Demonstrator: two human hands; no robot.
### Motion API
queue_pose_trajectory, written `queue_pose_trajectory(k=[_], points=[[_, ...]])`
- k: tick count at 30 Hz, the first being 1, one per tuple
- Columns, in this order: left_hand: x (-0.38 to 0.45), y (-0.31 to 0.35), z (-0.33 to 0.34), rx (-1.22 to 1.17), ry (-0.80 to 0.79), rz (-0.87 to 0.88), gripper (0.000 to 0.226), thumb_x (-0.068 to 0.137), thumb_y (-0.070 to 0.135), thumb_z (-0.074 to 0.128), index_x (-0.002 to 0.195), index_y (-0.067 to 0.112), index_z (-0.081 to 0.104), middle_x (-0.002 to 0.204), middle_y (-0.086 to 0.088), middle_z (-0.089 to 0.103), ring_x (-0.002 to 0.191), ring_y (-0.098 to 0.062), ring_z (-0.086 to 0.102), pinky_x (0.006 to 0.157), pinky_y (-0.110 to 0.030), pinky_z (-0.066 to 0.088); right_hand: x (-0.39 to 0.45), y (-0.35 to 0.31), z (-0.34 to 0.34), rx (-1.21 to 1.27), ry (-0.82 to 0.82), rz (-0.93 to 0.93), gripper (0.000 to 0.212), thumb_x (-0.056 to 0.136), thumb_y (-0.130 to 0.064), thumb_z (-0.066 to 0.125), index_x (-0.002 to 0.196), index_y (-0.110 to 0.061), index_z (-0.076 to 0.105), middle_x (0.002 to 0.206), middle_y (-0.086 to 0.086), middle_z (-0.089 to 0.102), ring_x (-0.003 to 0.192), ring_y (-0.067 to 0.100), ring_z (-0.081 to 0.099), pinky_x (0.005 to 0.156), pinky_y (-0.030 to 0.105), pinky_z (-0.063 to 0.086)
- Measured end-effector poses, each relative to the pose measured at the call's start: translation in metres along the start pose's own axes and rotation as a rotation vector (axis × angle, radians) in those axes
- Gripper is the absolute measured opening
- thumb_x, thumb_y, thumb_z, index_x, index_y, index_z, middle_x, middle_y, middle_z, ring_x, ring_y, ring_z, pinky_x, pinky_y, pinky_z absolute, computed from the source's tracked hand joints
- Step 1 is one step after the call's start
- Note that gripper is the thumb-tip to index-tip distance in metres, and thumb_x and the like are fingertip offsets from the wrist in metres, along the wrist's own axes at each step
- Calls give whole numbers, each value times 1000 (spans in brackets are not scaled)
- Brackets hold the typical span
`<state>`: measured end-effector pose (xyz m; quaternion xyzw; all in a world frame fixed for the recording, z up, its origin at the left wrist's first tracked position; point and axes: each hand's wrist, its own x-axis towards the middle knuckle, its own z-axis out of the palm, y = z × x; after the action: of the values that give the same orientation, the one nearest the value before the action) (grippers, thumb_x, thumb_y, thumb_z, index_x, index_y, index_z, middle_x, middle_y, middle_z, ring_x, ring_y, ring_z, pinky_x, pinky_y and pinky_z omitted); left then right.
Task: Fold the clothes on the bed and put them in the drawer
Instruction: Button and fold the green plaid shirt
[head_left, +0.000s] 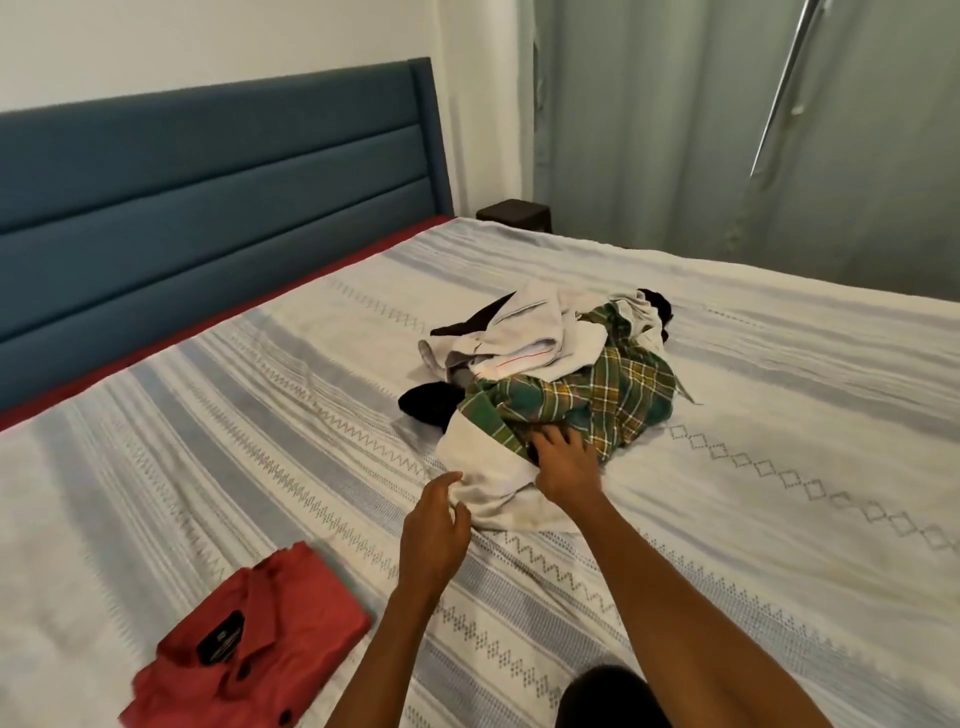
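Observation:
A heap of unfolded clothes lies in the middle of the bed (779, 467): a green plaid garment (587, 400), white garments (524, 338) and dark pieces. A white cloth (483, 467) sticks out at the heap's near edge. My left hand (434, 525) pinches the near left edge of that white cloth between thumb and fingers. My right hand (563, 462) reaches onto the heap with fingers spread, touching where the plaid meets the white cloth. A folded red shirt (249, 639) lies at the near left of the bed.
The bed has a striped white and blue-grey cover and a blue padded headboard (208, 171) on the left. A dark small stand (514, 214) sits beyond the far corner. Grey-green curtains (727, 130) hang behind. No drawer is in view.

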<state>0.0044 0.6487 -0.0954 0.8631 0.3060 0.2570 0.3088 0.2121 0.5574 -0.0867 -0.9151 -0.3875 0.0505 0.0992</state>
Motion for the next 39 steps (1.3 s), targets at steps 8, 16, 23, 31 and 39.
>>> queue_pose_trajectory(k=[8,16,23,31,39], points=[[10,37,22,-49,-105,94,30,98,19,52,127,25,57,129,10,60,116,-11,58,91,-14,39,-5,53,-18,323,131,-80,29,98,-23,60,125,-29,70,122,-1,67,106,20,62,80,28,47],[28,97,41,-25,-189,144,73,97,25,54,158,23,15,164,-5,17,143,-25,32,108,-40,41,-48,77,-81,872,460,-42,14,99,-16,60,107,-20,72,102,-3,72,93,9,66,80,28,51],[29,170,43,-379,-210,128,103,85,51,67,152,48,-12,159,-2,34,140,-21,42,112,-42,41,-77,81,-160,1302,541,-53,16,104,-18,49,102,-12,63,98,8,69,92,20,64,86,36,49],[15,274,30,-171,-48,365,100,79,70,63,151,55,-5,149,-6,38,132,-26,45,105,-48,44,-155,123,-264,2210,541,-249,14,84,-20,52,72,-13,47,67,3,45,62,16,46,65,30,44],[-45,441,49,-325,-122,797,41,93,48,62,130,31,57,129,5,49,118,-12,51,101,-38,50,-267,213,-333,2090,706,-151,16,81,-18,53,66,-12,57,65,4,50,61,16,51,67,30,46]])
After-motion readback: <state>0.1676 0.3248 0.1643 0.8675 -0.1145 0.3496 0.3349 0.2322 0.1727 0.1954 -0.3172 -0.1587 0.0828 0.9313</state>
